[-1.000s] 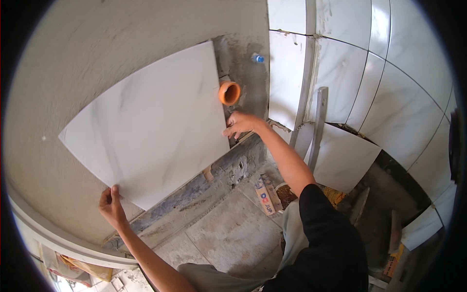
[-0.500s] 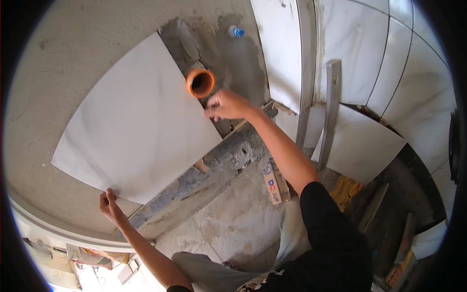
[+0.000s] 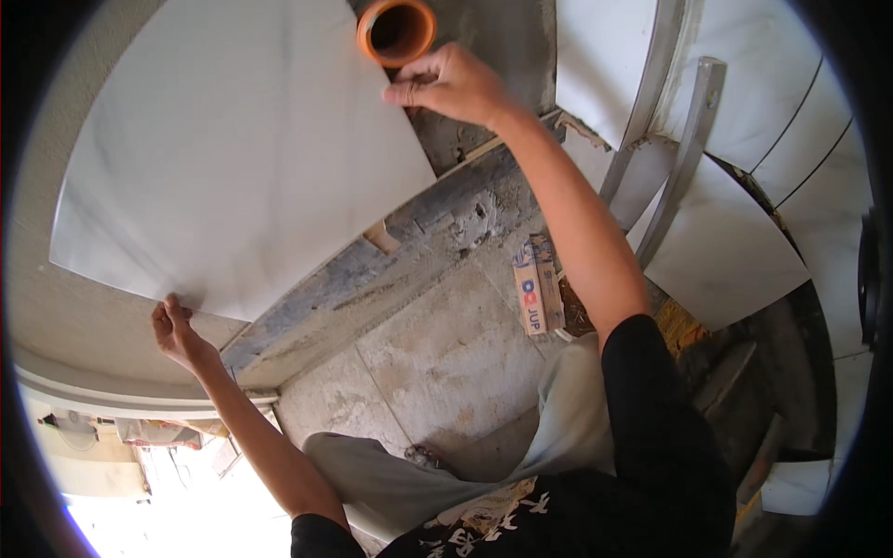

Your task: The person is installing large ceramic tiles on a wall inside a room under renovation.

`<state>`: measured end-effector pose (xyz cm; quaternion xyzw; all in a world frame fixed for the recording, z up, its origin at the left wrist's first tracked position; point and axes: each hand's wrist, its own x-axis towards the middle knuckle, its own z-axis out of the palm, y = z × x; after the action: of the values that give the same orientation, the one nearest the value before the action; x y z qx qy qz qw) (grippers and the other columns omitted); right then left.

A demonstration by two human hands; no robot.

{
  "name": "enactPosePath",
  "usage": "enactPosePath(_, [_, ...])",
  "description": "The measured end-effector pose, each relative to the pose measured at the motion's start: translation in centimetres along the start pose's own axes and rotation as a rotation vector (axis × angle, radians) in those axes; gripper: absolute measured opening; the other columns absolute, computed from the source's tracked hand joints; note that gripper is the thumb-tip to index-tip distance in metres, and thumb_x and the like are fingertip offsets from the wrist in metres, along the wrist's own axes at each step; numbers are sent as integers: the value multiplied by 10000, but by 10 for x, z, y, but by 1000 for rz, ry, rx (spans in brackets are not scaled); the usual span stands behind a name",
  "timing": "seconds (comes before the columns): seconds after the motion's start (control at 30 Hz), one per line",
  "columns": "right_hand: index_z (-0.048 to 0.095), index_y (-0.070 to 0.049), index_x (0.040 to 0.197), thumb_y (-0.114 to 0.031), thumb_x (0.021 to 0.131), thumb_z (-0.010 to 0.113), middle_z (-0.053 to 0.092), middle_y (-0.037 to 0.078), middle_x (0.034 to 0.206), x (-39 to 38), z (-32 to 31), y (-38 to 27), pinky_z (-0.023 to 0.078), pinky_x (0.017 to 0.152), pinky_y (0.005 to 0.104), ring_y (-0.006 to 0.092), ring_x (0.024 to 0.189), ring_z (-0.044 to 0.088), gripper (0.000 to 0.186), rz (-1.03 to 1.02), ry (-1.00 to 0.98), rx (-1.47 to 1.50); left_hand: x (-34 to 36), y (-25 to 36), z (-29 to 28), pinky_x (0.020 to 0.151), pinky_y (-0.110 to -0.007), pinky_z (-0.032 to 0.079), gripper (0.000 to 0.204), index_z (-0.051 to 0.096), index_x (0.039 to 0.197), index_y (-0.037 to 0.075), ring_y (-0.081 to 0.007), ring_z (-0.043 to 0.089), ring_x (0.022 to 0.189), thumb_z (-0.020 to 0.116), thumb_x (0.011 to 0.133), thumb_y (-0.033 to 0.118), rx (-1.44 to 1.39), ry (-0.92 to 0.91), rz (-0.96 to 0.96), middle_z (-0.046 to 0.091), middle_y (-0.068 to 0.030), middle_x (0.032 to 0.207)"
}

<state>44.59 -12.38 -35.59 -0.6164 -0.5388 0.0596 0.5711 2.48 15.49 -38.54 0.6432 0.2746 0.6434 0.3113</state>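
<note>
A large white marbled tile (image 3: 233, 158) leans against the rough plastered wall, its lower long edge along a grey ledge (image 3: 326, 284). At the tile's left end, my left hand (image 3: 181, 337) pinches the edge between thumb and fingers. My right hand (image 3: 456, 88) has its fingers closed at the opposite edge, just below an orange pipe (image 3: 365, 37) that sticks out of the wall. That pipe stands right beside the tile's edge. A small wooden wedge (image 3: 379, 237) sits under the tile's lower edge.
To the right, a metal spirit level (image 3: 684, 158) leans in front of another white tile (image 3: 730, 246), near a tiled wall (image 3: 600, 65). A cardboard box (image 3: 533, 293) lies on the stained floor (image 3: 428, 363) in front of my knees.
The view has shifted, so the wall and tile appear higher and larger. My right fingers have moved up the tile's edge, closer to the pipe. My left hand keeps its pinch.
</note>
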Motion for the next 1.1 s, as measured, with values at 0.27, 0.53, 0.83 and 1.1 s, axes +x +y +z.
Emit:
enactPosePath(0.27, [721,0,916,-221,854,765,692,15,784,-7,6,-14,495,670,241,58,734,623,233,87,36,-172,-7,-4,3,671,-245,411,233,654,928,37,-82,500,728,700,917,266,26,20,12,592,20,794])
enactPosePath(0.53, [724,14,923,-222,853,767,703,7,815,-5,5,-12,509,697,231,61,757,640,250,30,70,-67,4,-4,-6,679,-241,427,265,697,868,37,-82,513,716,735,889,298,-3,-71,-54,611,22,774])
enactPosePath(0.83, [710,29,895,-236,852,774,676,-13,794,-3,8,-12,494,652,212,37,720,597,276,49,97,-59,7,-15,-8,639,-227,409,263,698,923,18,-72,507,699,744,885,275,-11,2,-10,623,14,783])
enactPosePath(1.1, [680,19,779,-353,807,809,576,-33,631,-13,14,-30,411,560,239,27,622,494,394,16,173,-153,1,-4,1,654,-232,433,299,702,933,12,-85,536,721,745,884,305,32,55,-4,647,-2,807])
